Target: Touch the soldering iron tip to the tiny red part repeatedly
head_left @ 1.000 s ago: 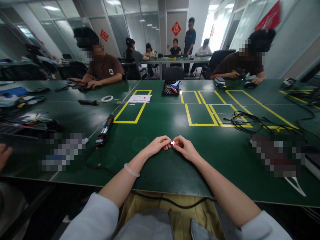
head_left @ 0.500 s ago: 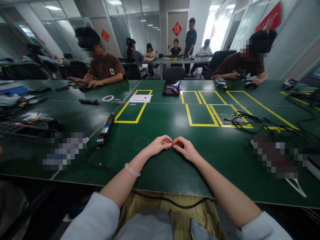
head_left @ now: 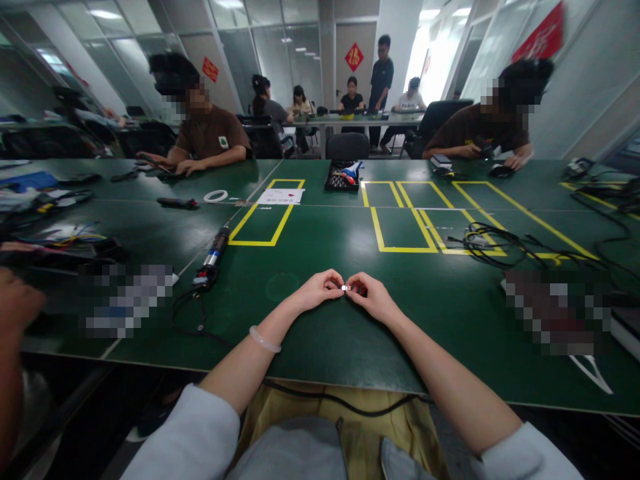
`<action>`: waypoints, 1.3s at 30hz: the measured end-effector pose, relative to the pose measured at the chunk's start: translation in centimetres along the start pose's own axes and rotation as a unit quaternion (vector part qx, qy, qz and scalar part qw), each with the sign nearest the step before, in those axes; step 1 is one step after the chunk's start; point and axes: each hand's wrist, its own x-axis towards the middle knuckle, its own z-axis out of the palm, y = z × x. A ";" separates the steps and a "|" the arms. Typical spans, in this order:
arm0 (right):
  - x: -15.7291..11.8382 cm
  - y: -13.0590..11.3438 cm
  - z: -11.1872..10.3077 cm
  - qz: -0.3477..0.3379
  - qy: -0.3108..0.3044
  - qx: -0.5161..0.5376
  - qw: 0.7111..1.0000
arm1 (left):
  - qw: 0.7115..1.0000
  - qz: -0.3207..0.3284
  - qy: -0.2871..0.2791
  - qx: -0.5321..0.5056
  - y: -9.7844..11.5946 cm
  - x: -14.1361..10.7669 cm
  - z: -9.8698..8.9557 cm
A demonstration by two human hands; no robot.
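A tiny shiny piece (head_left: 345,288), pale and metallic, shows between my fingertips; it is too small for me to tell its kind. My left hand (head_left: 321,291) is closed in a pinch on its left end. From the other side my right hand (head_left: 371,295) pinches the same piece, thumb and forefinger together. Both hands are just above the green table (head_left: 330,347), and the fingertips nearly meet. A pale bracelet (head_left: 265,340) circles my left wrist.
An electric screwdriver (head_left: 214,257) with a cord lies to the left. Yellow tape outlines (head_left: 405,250) mark the table. A black tray (head_left: 342,177) with tools sits farther back. Black cables (head_left: 487,239) are coiled at right. Another person's hand (head_left: 17,303) is at the left edge.
The small piece between my fingertips now shows bright and shiny. My hands have barely moved. Another person's hand and arm have come in at the left edge.
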 end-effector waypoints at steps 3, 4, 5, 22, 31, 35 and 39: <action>0.0 -0.1 -0.1 0.010 0.000 0.007 1.000 | 1.000 0.002 -0.001 -0.002 -0.1 0.0 0.0; 0.1 -0.1 -0.1 0.013 0.001 0.012 1.000 | 1.000 0.003 0.000 0.000 -0.1 0.0 0.0; 0.1 0.0 -0.1 0.015 0.003 0.015 1.000 | 1.000 0.002 -0.001 0.004 -0.1 0.0 -0.1; 0.1 0.1 -0.4 0.036 -0.007 0.012 0.999 | 0.783 -0.100 0.263 0.554 0.8 -8.3 -15.0; 0.0 0.2 -0.3 0.039 -0.003 0.002 0.999 | 0.707 -0.282 0.300 0.574 -3.7 -15.2 -24.0; 0.0 0.2 -0.4 0.038 -0.005 0.005 0.999 | 0.723 -0.267 0.301 0.561 -3.9 -15.2 -24.1; 0.1 0.3 -0.3 0.041 -0.008 0.014 0.999 | 0.721 -0.271 0.309 0.558 -2.4 -13.8 -20.9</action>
